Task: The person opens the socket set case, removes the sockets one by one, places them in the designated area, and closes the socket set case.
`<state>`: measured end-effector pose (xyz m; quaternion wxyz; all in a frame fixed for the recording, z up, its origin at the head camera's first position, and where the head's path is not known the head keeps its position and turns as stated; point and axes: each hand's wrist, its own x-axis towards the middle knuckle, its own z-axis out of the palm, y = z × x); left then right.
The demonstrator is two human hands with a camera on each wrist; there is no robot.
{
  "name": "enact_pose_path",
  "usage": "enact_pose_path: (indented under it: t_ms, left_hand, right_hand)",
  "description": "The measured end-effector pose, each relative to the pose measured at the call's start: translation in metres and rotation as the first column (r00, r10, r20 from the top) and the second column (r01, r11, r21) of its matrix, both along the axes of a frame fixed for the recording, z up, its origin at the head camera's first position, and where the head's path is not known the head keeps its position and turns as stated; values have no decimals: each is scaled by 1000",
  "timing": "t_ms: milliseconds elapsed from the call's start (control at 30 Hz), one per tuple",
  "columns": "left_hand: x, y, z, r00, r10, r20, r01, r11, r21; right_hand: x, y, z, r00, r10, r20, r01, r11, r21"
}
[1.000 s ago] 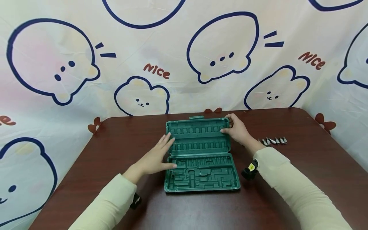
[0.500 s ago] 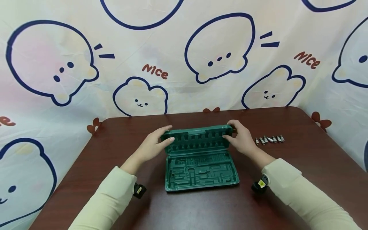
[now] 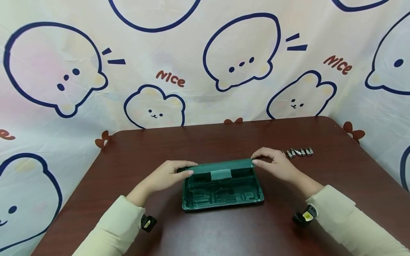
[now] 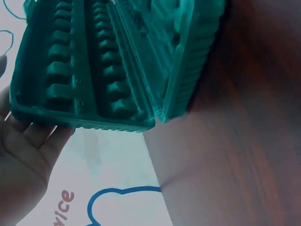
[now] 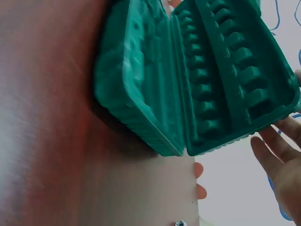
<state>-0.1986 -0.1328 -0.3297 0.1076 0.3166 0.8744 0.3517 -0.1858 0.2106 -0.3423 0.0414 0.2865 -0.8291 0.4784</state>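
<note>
A green plastic tool case (image 3: 222, 204) rests on the table, its base showing moulded recesses. Its hinged lid (image 3: 205, 168) leans partway down over the base, with a latch tab (image 3: 221, 174) at the front edge. My left hand (image 3: 163, 176) holds the lid's left corner, thumb in front and fingers behind. At the opposite corner my right hand (image 3: 278, 165) pinches the lid likewise. Both wrist views look into the gap between lid and base; rows of moulded slots line the lid's inside (image 4: 84, 70), with fingers (image 5: 277, 143) against its outside.
Several small silver metal pieces, like sockets, lie in a row (image 3: 300, 152) right of the case, beyond my right hand. The brown table (image 3: 137, 145) ends at a cloth backdrop (image 3: 195, 106) with cartoon drawings.
The lid has swung from standing open down toward me over the base. My left hand has moved from the case's left side onto the lid corner; my right hand has come down with the lid.
</note>
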Motion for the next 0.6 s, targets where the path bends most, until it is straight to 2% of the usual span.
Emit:
enact_pose_path:
  t_ms: [133,233,300,367,500,567,600]
  left_hand:
    - [8,1,-7,996,-88,1,88,996,-28]
    - [12,1,-15,988,-150,-27,148,987,-63]
    - [15,2,-20,983,-175,-51,169,981,-100]
    - [18,4,-27,977,-200,-77,186,970,-154]
    - [25,7,-40,964,-226,-142,183,948,-261]
    - [28,9,-45,953,-227,-200,159,939,-305]
    - [29,11,-46,944,-228,-238,144,935,-325]
  right_hand:
    - [-1,6,-20,998,54,-33,-51,996,79]
    - [4,6,-26,994,87,-63,-75,983,168]
    - [8,5,-30,991,109,-77,-87,965,249]
    - [11,4,-34,985,147,-94,-106,932,347]
    - [18,1,-41,980,191,-63,-131,845,519]
    - [21,-1,-42,981,190,-43,-133,815,563]
    - [22,-2,-42,983,180,-41,-124,809,575]
